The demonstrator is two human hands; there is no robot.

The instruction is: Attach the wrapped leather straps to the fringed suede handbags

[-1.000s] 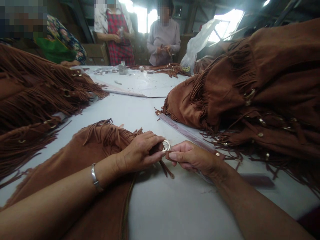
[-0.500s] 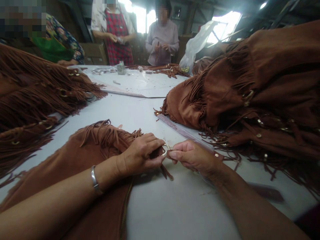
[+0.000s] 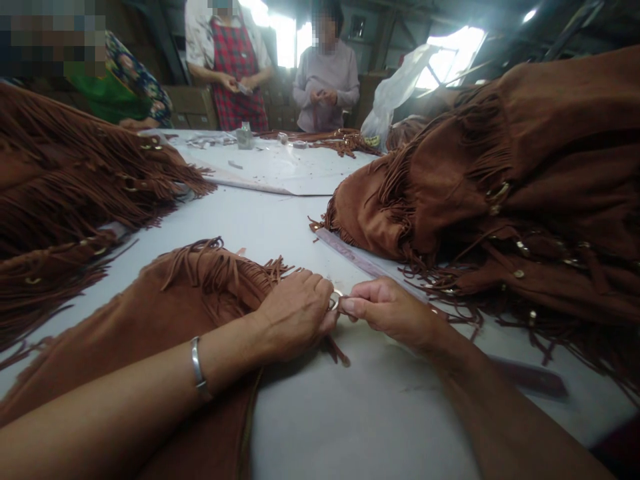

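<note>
Between my two hands is a pale metal ring [image 3: 336,300], partly covered by fingers. My left hand [image 3: 297,313] is closed over the ring's left side, and what else lies under its fingers is hidden. On the other side, my right hand [image 3: 387,308] pinches a short piece of brown strap that meets the ring. A thin brown strap end [image 3: 339,352] with a small metal stud hangs below my left hand. Under my left forearm lies a brown fringed suede piece [image 3: 165,313] with a zip along its right edge.
Piles of brown fringed suede pieces with metal fittings rise at left [image 3: 65,167] and right [image 3: 500,160]. A clear plastic strip [image 3: 350,253] lies by the right pile on the white table [image 3: 265,220]. Several people stand beyond; a clear plastic bag [image 3: 395,87] is at the back.
My left hand has turned and shifted slightly right, its fingers closing further over the ring. My right hand keeps its pinch nearly in place.
</note>
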